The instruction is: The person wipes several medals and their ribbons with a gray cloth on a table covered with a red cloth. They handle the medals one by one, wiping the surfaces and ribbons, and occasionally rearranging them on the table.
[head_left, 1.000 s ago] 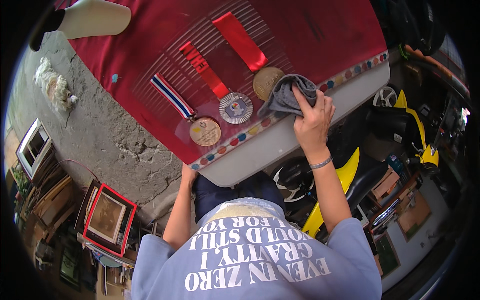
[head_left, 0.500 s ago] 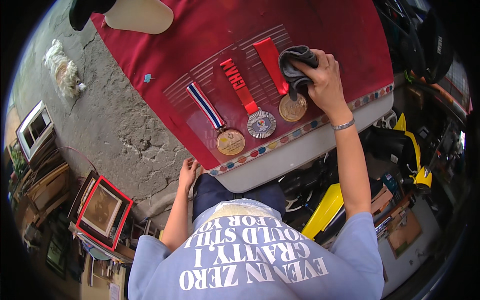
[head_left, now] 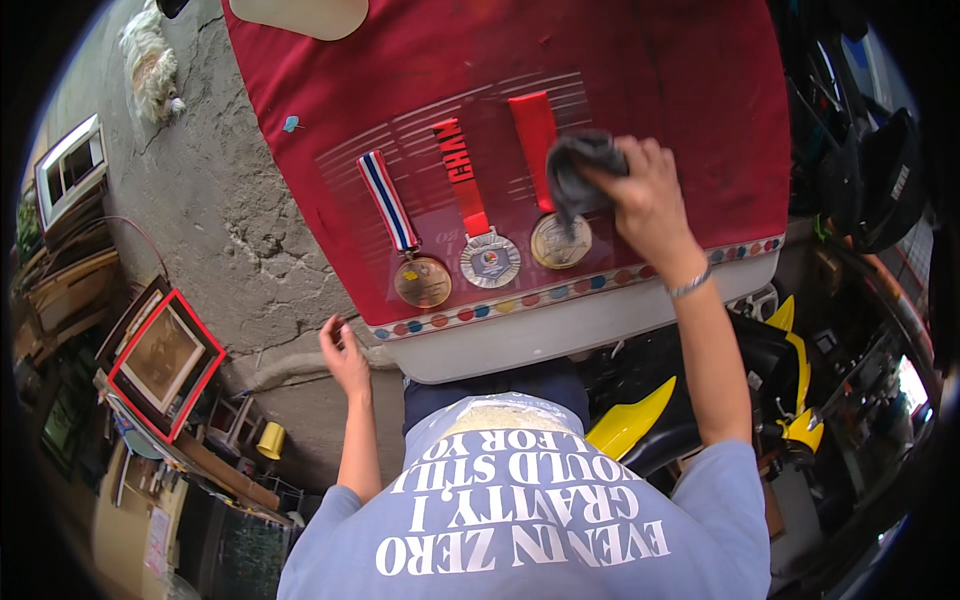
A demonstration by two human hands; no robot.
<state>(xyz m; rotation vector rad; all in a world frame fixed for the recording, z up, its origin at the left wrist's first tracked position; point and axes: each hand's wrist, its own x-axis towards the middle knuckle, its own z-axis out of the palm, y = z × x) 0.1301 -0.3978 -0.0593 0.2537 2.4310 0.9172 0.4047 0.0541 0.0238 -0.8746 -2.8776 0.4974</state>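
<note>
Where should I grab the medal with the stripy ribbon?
Probably by the rim of its round disc, pinched from the left. The striped ribbon lies flat and stretches away from the table's near edge, while the disc sits close to that edge, and the silver medal is on its right.

My right hand [head_left: 652, 200], a silver-coloured metal bracelet [head_left: 690, 282] at its wrist, grips a crumpled dark grey cloth [head_left: 580, 172] over the lower part of a flat red ribbon [head_left: 532, 135] and the upper edge of its round gold-coloured medal [head_left: 563, 245]; whether cloth and medal touch, I cannot tell; leftward lie a silver-coloured medal with a ridged rim [head_left: 490, 262] and a round bronze-gold medal [head_left: 422, 284] on a blue-white-red striped ribbon [head_left: 387, 200]; all three lie over a dark red tablecloth [head_left: 690, 90] with a dotted border; my left hand [head_left: 345, 355] hangs beside the near-left corner of the white table [head_left: 500, 350], fingers loosely bent; a shaggy white dog [head_left: 150, 68] lies on the cracked grey floor [head_left: 260, 225]
</note>
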